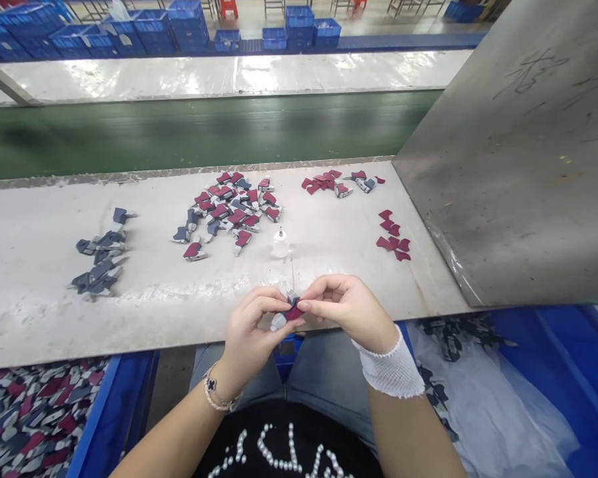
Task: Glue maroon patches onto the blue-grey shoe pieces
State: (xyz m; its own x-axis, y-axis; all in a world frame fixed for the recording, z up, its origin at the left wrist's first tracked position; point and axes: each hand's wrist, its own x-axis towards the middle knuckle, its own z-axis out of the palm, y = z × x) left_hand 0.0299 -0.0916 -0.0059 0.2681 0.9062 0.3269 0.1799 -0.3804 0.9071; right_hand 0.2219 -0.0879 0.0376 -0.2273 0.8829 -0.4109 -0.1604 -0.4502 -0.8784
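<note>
— Between left hand [254, 324] and right hand [349, 309], I note one maroon-and-grey piece [294, 311]; grips, long axis?
— Left pinches it, right pinches its right edge; neither nearer. I log axis slanting, pale end [278, 322] toward left palm.

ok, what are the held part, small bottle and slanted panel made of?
Held part: possibly molded plastic or rubber, matte maroon and gray; too small to be sure.
Small bottle: likely plastic, smooth and milky translucent.
Slanted panel: probably sheet metal, gray with a soft, streaky sheen.
</note>
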